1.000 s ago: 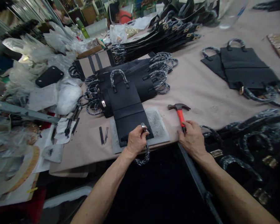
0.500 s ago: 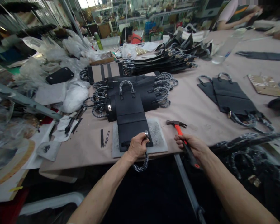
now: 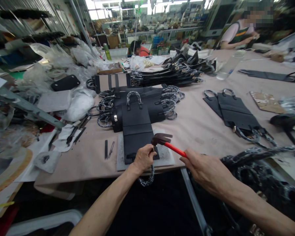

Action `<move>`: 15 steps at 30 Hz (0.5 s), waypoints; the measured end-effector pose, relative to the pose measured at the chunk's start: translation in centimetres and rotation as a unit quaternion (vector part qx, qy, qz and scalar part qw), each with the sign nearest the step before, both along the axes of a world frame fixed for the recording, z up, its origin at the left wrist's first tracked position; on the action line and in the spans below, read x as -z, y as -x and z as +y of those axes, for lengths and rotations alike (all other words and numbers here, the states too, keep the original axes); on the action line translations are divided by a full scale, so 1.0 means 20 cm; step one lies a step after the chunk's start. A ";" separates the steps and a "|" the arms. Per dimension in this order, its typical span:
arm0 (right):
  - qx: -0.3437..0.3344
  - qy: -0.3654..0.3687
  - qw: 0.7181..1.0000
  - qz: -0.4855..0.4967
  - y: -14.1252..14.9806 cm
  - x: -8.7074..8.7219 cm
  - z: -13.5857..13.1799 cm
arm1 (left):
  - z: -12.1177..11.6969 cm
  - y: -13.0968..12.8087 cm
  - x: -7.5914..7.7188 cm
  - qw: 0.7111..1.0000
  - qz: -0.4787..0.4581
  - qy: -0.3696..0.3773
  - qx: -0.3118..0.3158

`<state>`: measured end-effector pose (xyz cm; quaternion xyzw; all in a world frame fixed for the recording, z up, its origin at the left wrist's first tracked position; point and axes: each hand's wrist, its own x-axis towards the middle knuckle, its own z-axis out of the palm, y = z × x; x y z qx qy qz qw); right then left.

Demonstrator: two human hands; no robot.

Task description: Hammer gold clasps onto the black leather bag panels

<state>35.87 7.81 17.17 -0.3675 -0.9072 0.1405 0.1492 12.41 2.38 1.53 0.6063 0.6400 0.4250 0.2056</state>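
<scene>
My right hand (image 3: 199,165) is wrapped round the red handle of a claw hammer (image 3: 159,139). The dark hammer head is over my left fingertips, at the top of a short metal punch (image 3: 154,148). My left hand (image 3: 144,158) pinches this punch upright near the lower right corner of a black bag panel (image 3: 136,132); the hammer partly hides it. Plastic-wrapped handles stick out at both ends of the panel, the near one hanging over the table edge. Beneath the panel lies a pale stone slab (image 3: 165,155).
Behind the panel are stacked black bag panels (image 3: 142,95). A dark flat bar (image 3: 106,149) and a thin metal rod (image 3: 111,149) lie left of the slab. More panels (image 3: 236,109) lie to the right, past a clear bottle (image 3: 227,67). A co-worker (image 3: 238,34) sits at the far right.
My right hand has swung the hammer leftward from the right of the slab to above the punch. My left hand keeps its pinch at the panel. The camera view has tilted upward.
</scene>
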 end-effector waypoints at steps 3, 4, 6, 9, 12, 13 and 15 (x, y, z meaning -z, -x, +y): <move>0.006 -0.033 0.999 0.004 0.02 -0.07 -0.01 | 0.00 0.00 -0.01 1.000 0.000 -0.001 0.002; 0.041 -0.047 0.997 0.047 0.03 -0.08 -0.02 | 0.00 0.00 -0.01 1.000 -0.001 -0.003 0.001; 0.092 -0.062 0.986 0.124 0.04 -0.09 -0.03 | 0.00 0.00 -0.01 1.000 -0.003 -0.008 0.000; 0.046 -0.022 0.997 0.065 0.04 -0.05 -0.04 | 0.00 0.00 0.00 1.000 0.007 -0.002 0.003; 0.006 0.027 0.999 -0.015 0.03 0.00 -0.04 | 0.00 0.00 0.00 1.000 0.013 -0.001 0.005; 0.025 0.029 0.999 0.003 0.02 0.01 -0.04 | -0.01 0.00 0.00 1.000 0.010 -0.004 0.006; 0.061 0.024 0.997 0.044 0.01 0.02 -0.05 | -0.01 0.00 0.00 1.000 0.003 -0.009 0.009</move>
